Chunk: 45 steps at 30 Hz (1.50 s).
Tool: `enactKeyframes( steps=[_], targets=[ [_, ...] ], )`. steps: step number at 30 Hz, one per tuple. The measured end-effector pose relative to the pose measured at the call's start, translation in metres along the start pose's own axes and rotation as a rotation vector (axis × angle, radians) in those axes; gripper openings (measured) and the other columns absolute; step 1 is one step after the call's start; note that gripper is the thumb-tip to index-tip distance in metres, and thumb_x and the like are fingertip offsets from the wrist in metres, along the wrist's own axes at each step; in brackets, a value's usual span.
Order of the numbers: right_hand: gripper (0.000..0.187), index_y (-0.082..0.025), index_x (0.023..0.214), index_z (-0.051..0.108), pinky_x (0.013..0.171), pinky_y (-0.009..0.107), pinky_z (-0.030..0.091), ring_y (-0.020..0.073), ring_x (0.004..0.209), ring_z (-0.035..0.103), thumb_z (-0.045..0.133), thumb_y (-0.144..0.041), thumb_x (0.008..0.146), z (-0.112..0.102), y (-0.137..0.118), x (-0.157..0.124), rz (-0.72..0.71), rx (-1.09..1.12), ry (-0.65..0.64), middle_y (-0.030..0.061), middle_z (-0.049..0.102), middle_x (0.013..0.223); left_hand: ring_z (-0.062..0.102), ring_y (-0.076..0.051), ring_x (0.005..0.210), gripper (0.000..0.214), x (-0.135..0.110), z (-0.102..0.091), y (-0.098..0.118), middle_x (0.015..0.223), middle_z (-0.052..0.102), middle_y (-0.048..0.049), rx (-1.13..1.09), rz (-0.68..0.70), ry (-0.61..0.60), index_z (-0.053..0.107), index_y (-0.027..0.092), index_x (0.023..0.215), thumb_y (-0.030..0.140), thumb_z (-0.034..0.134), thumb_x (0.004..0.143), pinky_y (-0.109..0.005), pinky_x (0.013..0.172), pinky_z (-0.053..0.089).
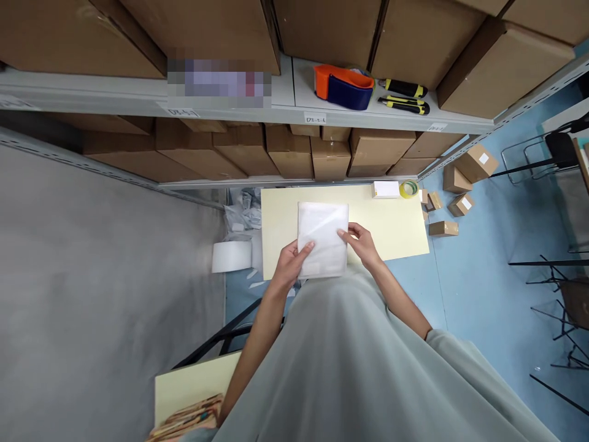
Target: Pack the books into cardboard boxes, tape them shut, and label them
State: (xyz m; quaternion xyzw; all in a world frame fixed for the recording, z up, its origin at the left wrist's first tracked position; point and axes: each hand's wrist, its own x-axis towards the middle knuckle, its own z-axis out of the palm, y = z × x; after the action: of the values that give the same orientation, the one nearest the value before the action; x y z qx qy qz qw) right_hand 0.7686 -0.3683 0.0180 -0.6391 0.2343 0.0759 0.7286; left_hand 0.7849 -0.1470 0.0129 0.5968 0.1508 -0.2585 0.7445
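A flat, white, nearly square packet [323, 236] is held up in front of my body, over the near part of a pale yellow table [386, 227]. My left hand [291, 263] grips its lower left edge, thumb on top and fingers underneath. At its right edge, my right hand [361, 241] pinches the side between thumb and fingers. What the packet contains cannot be seen. Behind it on the table lie a small white box [385, 189] and a roll of yellow tape [408, 188].
Metal shelving [257, 115] with cardboard boxes [289, 153] rises ahead. An orange and navy tape dispenser [344, 87] and yellow-black utility knives [405, 96] lie on a shelf. A white roll [231, 256] stands left; small cartons [444, 229] sit on the blue floor at right.
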Motion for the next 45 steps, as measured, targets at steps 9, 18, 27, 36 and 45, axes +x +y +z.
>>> enactKeyframes(
  steps=[9, 18, 27, 36, 45],
  targets=[
    [0.065, -0.021, 0.112, 0.082, 0.1, 0.045, 0.063, 0.0323, 0.112, 0.079, 0.095, -0.069, 0.069, -0.029, -0.011, 0.025, 0.049, 0.094, -0.098, 0.0086, 0.086, 0.111, 0.081, -0.032, 0.09, 0.081, 0.007, 0.04, 0.011, 0.092, 0.085, -0.0128, 0.0, -0.03, 0.058, 0.082, 0.013, 0.111, 0.074, 0.098, 0.062, -0.04, 0.078, 0.066],
    [0.055, -0.022, 0.131, 0.076, 0.093, 0.044, 0.065, 0.0273, 0.108, 0.075, 0.08, -0.058, 0.09, -0.044, -0.024, 0.037, -0.164, -0.325, 0.084, 0.016, 0.072, 0.142, 0.079, -0.028, 0.093, 0.072, 0.019, 0.069, 0.012, 0.105, 0.086, -0.0122, 0.155, 0.079, 0.227, 0.083, 0.014, 0.112, 0.071, 0.092, 0.069, -0.037, 0.081, 0.064],
    [0.07, -0.022, 0.139, 0.065, 0.093, 0.04, 0.066, 0.0296, 0.117, 0.075, 0.086, -0.061, 0.085, 0.003, -0.051, -0.005, -0.121, -0.306, -0.014, 0.0137, 0.073, 0.136, 0.079, -0.032, 0.118, 0.047, -0.017, 0.114, 0.019, 0.125, 0.084, -0.0073, 0.746, 0.453, 0.259, 0.079, 0.024, 0.139, 0.038, 0.069, 0.095, -0.043, 0.105, 0.063],
    [0.052, -0.017, 0.1, 0.081, 0.089, 0.039, 0.061, 0.0296, 0.097, 0.077, 0.081, -0.067, 0.085, -0.058, -0.077, 0.026, -0.025, 0.016, -0.084, 0.008, 0.083, 0.099, 0.047, -0.033, 0.161, 0.07, 0.012, 0.081, 0.035, 0.167, 0.057, -0.0145, 0.492, 0.455, 0.423, 0.065, 0.024, 0.152, 0.056, 0.081, 0.092, -0.054, 0.135, 0.036],
    [0.058, -0.018, 0.113, 0.083, 0.1, 0.043, 0.061, 0.033, 0.111, 0.078, 0.091, -0.064, 0.078, -0.077, -0.075, 0.02, 0.115, 0.173, -0.163, 0.0097, 0.085, 0.11, 0.076, -0.029, 0.099, 0.058, 0.025, 0.059, 0.053, 0.098, 0.082, -0.0098, 0.091, 0.059, 0.045, 0.079, 0.019, 0.092, 0.07, 0.095, 0.07, -0.037, 0.079, 0.065]
  ],
)
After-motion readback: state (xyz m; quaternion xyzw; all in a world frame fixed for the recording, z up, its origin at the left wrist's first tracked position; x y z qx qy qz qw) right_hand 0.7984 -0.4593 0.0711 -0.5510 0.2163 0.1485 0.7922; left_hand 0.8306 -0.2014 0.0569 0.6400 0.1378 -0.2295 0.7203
